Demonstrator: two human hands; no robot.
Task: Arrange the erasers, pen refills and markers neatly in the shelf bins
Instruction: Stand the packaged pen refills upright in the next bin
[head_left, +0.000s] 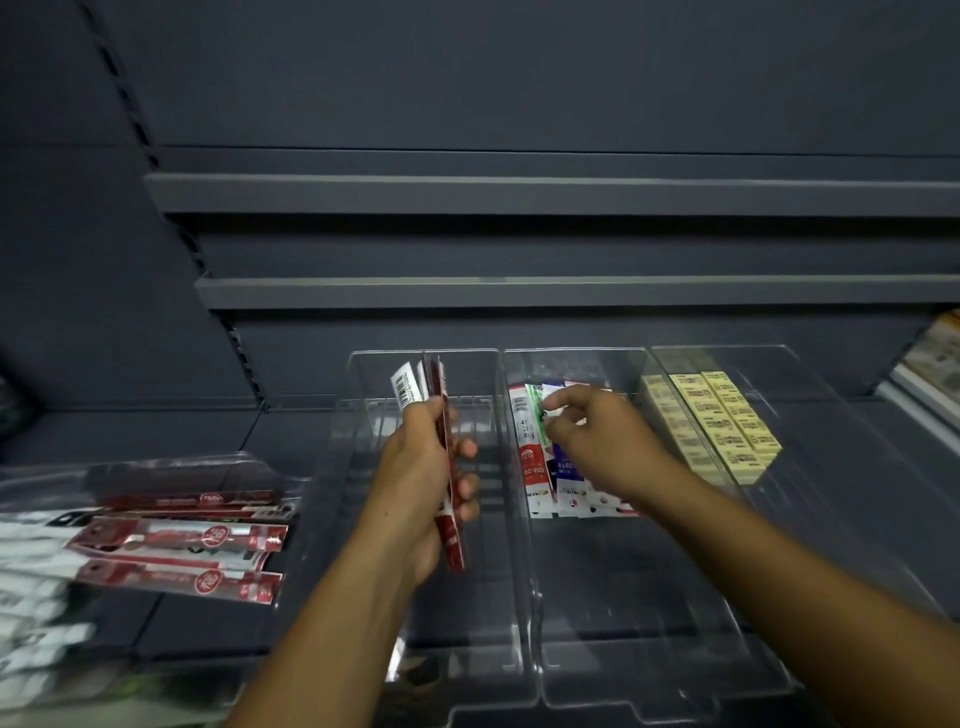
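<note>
Grey shelf (156, 431), clear bins (501, 467), left grip (421, 467) clasping red refill packs (435, 379), right grip (597, 441) pinching middle bin's green marker pack (535, 415), erasers (727, 426) rightmost.

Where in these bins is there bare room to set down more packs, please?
The left bin looks bare throughout. The middle bin is free in front of the marker packs; the right bin in front of the erasers. Crowded: the shelf left of the bins, under loose refill packs.

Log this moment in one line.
left hand: grips red refill packs | right hand: pinches packets, middle bin | erasers: right bin
</note>
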